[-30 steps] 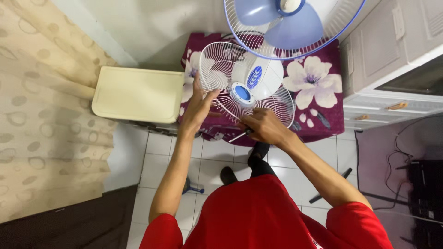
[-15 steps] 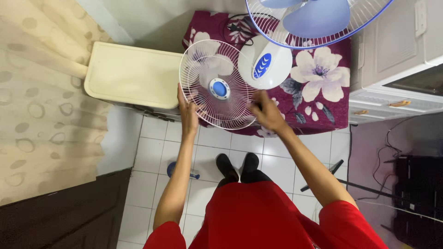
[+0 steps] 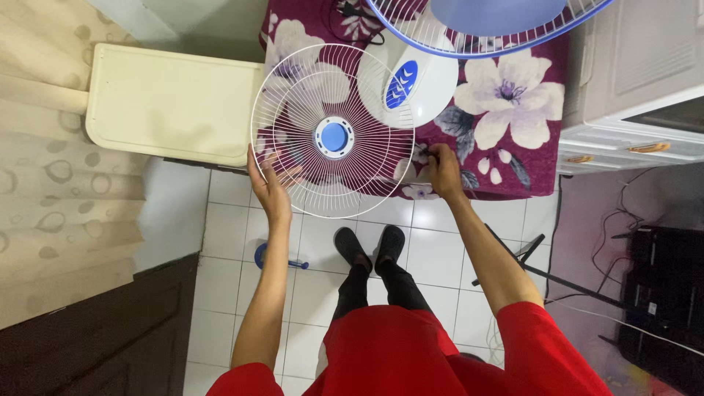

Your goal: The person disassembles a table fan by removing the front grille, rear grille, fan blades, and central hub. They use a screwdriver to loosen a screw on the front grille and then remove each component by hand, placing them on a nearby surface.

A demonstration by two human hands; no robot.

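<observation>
Both hands grasp one white fan guard [image 3: 334, 132], left hand [image 3: 268, 183] on its near-left rim, right hand [image 3: 442, 169] at its right edge, over the floral surface [image 3: 513, 139]. One fan [image 3: 469, 22] stands beyond; one cream lid [image 3: 172, 103] sits left.

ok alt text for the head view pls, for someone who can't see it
A person in red holds a round white wire fan guard with a blue centre, left hand on its lower left rim, right hand at its right edge. Behind it, a white fan base sits on a maroon floral cloth.
</observation>
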